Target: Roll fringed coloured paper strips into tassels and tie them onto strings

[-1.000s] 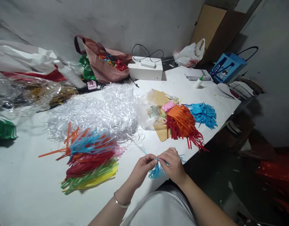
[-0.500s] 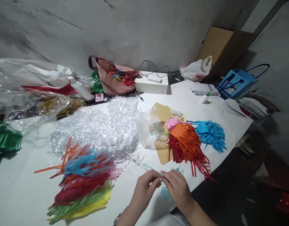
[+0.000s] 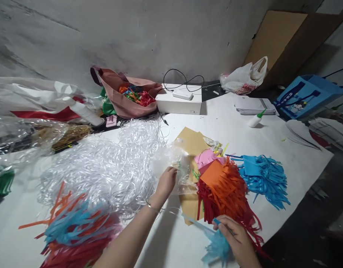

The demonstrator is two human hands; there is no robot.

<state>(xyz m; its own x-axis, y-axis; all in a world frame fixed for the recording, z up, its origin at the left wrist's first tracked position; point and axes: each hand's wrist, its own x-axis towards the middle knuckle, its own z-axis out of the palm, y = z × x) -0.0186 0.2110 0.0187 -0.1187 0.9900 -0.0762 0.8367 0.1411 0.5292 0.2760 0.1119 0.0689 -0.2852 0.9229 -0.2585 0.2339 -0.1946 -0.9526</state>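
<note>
My left hand (image 3: 168, 180) reaches to a clear plastic bag (image 3: 160, 160), its fingers bent and close together at the bag's small greenish contents. What they pinch, if anything, cannot be made out. Lower right, my right hand (image 3: 235, 236) is closed on the rolled top of a light-blue paper tassel (image 3: 217, 247), whose fringe hangs over the table. A long pale-blue strip (image 3: 195, 222) runs from it to the left. Just beyond that hand lie orange fringed paper (image 3: 227, 186), dark red fringed paper (image 3: 206, 203) and pink paper (image 3: 207, 158).
White ribbon strands (image 3: 104, 171) heap left of the bag. Finished-looking coloured tassels (image 3: 73, 227) lie front left. Blue fringed paper (image 3: 266, 175) is at right, with a glue bottle (image 3: 255, 120) behind it. A pink bag (image 3: 118, 95) and white box (image 3: 179, 102) stand by the wall.
My left hand has left my right hand and moved forward to the plastic bag. My right hand has shifted right, keeping the blue tassel. The view has turned and come closer.
</note>
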